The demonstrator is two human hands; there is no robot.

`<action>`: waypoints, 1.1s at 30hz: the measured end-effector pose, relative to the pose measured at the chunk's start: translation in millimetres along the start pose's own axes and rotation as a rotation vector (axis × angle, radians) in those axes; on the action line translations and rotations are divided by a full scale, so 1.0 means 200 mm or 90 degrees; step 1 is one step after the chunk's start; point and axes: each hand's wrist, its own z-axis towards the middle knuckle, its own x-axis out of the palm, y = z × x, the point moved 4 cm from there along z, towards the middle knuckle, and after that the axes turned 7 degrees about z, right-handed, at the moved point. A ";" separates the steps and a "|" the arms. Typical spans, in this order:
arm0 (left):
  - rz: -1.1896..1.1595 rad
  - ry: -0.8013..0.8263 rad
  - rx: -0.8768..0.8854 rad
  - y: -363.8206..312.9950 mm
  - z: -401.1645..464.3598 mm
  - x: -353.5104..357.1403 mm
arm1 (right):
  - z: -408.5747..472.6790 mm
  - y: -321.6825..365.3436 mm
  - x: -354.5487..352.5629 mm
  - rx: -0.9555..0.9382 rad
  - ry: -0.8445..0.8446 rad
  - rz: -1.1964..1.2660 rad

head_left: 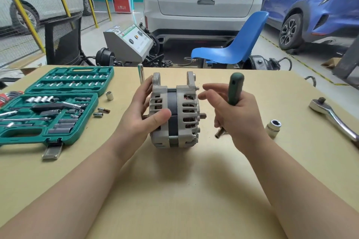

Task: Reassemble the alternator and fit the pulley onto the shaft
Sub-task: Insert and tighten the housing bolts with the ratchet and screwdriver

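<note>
Standing on edge at mid-table (pixel 174 190), the alternator (pixel 174 110) is gripped by the left hand (pixel 143 114), thumb and fingers curled round its left housing. Right hand (pixel 237 118) clamps a green-handled driver (pixel 234 91), forefinger extended. Bare tabletop lies before it; socket case (pixel 48 106) left, ratchet (pixel 334 116) right.

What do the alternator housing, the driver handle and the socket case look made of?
Alternator housing: likely cast aluminium, matte pale grey with moulded vent slots. Driver handle in the right hand: dark green plastic or rubber, dull. Socket case: teal moulded plastic, slightly glossy.
</note>
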 end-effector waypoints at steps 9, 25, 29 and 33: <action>-0.035 0.005 -0.025 0.00 0.01 -0.01 | 0.08 0.06 0.06 -0.045 0.001 -0.104; -0.027 0.008 -0.023 0.00 0.01 0.00 | 0.10 0.08 0.13 -0.029 0.018 -0.234; -0.029 0.011 -0.020 0.00 0.01 0.00 | 0.08 0.03 0.09 0.064 -0.018 -0.094; -0.062 -0.013 -0.049 0.03 0.02 -0.01 | 0.03 -0.01 0.02 0.098 -0.042 0.037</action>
